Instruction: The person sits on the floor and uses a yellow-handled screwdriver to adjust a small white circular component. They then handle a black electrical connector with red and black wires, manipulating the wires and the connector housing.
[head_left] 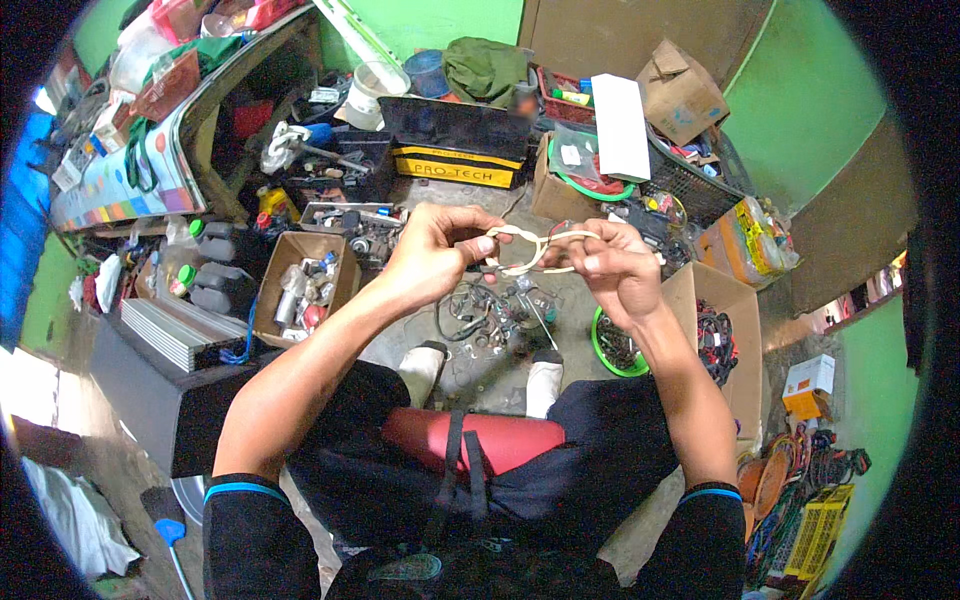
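Observation:
A cream-coloured cord or cable (pixel 522 268), looped and crossed over itself, is stretched between my two hands above the floor. My left hand (pixel 440 252) pinches one side of it between thumb and fingers. At the other side, my right hand (pixel 622 268) grips the loops with bent fingers. Beyond and below the cord, black cables (pixel 470 312) and small loose parts lie on the floor between my feet. Part of the cord is hidden behind my fingers.
To the left stand an open cardboard box (pixel 263 325) of metal parts and a dark cabinet (pixel 150 400). A green-rimmed basket (pixel 606 362) and a tall cardboard box (pixel 745 400) of cables are at right. A black-and-yellow toolbox (pixel 455 168) lies ahead.

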